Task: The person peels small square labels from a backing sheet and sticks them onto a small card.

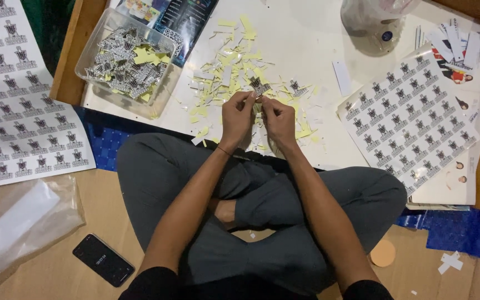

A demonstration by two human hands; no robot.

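My left hand [237,116] and my right hand [278,118] meet over the white board [306,50], fingertips pinched together on one small cut-out sticker [258,99] between them. A pile of yellow and white backing scraps [234,66] lies just beyond my hands, with two loose black-and-white stickers [260,86] on it. I sit cross-legged in grey trousers [156,166] below the board.
A clear plastic tub [126,61] of cut stickers stands at the far left of the board. Printed sticker sheets lie at the right [406,125] and on the floor at the left [18,105]. A black phone [103,259] and a plastic bag [18,222] lie on the floor.
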